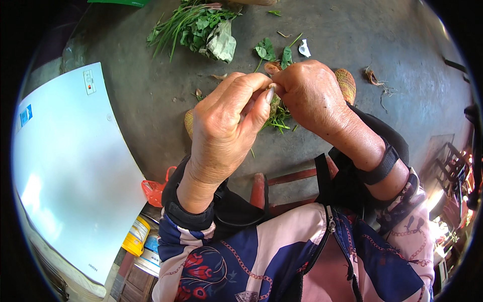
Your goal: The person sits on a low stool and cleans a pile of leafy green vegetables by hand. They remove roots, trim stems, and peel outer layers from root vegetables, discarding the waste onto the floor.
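My left hand and my right hand meet in front of me, fingertips together. Between them they pinch a small pale piece, mostly hidden by the fingers; what it is I cannot tell. Below the fingertips, cut green stalks lie on the floor. Just beyond the hands are green leaves with stems and a brownish-pink peel-like piece. Farther off, at the upper left, lies a bunch of leafy greens with long thin stalks, beside a large pale wilted leaf.
A white Haier appliance stands at the left, near a red plastic bag and a yellow container. Dry roots and a white scrap lie on the concrete floor. My knitted shoes and a red stool frame are below me.
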A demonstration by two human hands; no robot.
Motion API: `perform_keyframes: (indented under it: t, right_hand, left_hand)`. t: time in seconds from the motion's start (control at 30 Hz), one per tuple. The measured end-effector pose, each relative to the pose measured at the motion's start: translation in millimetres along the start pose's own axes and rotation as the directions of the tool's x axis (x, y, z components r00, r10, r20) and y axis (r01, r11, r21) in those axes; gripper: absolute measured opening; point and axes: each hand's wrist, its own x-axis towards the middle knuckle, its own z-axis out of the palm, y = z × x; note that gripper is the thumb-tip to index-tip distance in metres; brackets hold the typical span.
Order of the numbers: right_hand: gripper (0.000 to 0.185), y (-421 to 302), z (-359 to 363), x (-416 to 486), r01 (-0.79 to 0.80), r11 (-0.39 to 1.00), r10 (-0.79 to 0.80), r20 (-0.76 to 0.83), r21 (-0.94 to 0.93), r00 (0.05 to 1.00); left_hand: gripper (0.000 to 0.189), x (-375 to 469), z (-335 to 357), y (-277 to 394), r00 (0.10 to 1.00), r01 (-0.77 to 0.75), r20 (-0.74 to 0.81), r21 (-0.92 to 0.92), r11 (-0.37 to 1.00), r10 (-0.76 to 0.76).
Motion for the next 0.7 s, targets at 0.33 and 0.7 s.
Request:
perform_keyframes:
  t: [0.33, 0.7]
  right_hand:
    - [0.016, 3.7, 0.6, 2.7, 0.035, 0.999, -0.035, -0.005, 0.025, 0.999]
    - [0.017, 9.3, 3.4, 4.4, 0.068, 0.956, -0.081, 0.034, 0.284, 0.996]
  left_hand:
    - [0.008, -3.1, 0.7, 2.1, 0.993, 0.115, 0.004, -0.132, 0.985, -0.115]
    - [0.005, -1.7, 5.1, 1.5, 0.996, 0.084, 0.005, -0.142, 0.986, -0.084]
